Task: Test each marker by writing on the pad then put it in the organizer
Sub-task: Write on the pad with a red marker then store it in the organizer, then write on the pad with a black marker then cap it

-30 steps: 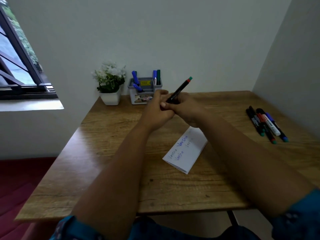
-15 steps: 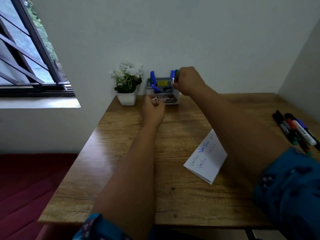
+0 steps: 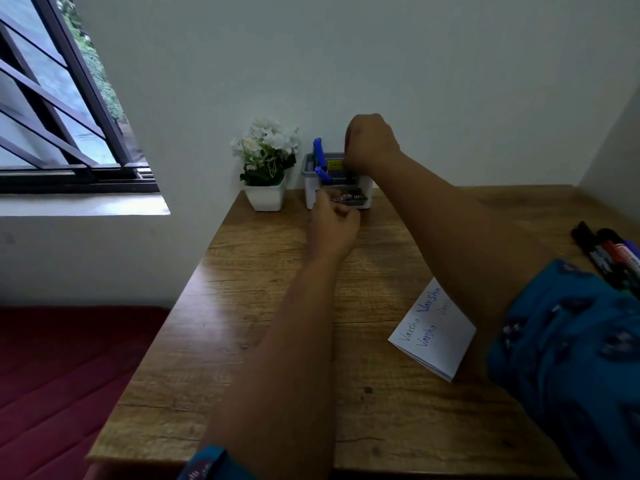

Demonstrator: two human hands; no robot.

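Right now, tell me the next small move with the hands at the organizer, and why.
Probably draw the right hand back and reach for the markers lying at the table's right edge. That hand is closed over the back of the organizer, and whether it holds anything is hidden; the left hand rests in front. The pad lies open with writing, ready for another test.

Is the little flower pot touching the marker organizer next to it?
Apart. The head view shows a strip of wall and table between the white flower pot and the organizer; they stand side by side at the table's back edge.
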